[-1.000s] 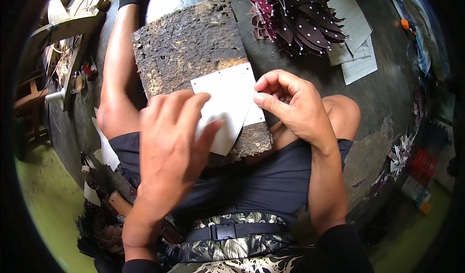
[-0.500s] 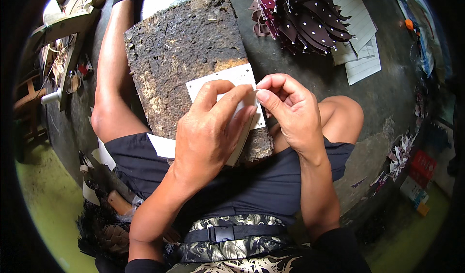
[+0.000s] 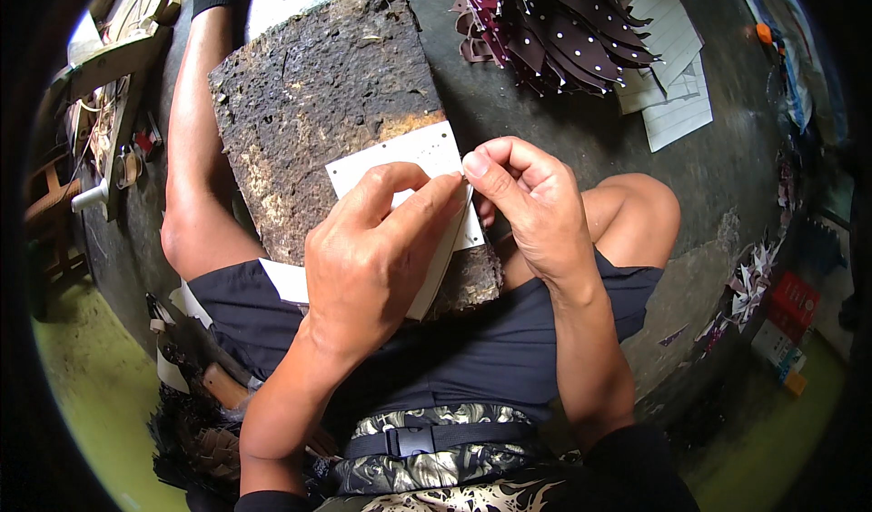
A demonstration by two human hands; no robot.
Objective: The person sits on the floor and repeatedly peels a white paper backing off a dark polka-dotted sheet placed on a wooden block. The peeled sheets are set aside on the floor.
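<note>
A dark, pitted board (image 3: 318,103) lies across my lap. On its near right part rests a white sheet (image 3: 418,149) with small dark dots or holes by its edges. My left hand (image 3: 368,235) is over that sheet, thumb and fingers pinched together and covering much of it. A pale edge (image 3: 434,280) shows beneath its palm. Just right of the sheet, my right hand (image 3: 534,203) has thumb and forefinger pressed together. The fingertips of both hands meet; whatever is pinched there is too small to make out.
Beyond the board, dark polka-dotted cut pieces (image 3: 572,26) are heaped on the floor beside lined paper sheets (image 3: 677,103). A wooden stand (image 3: 113,58) with tools is at far left. Scraps (image 3: 749,280) and a red box (image 3: 793,303) lie at the right.
The board, sheet and both hands have shifted slightly left in view. My fingertips have drawn closer together, and the white bit seen between them earlier no longer shows clearly.
</note>
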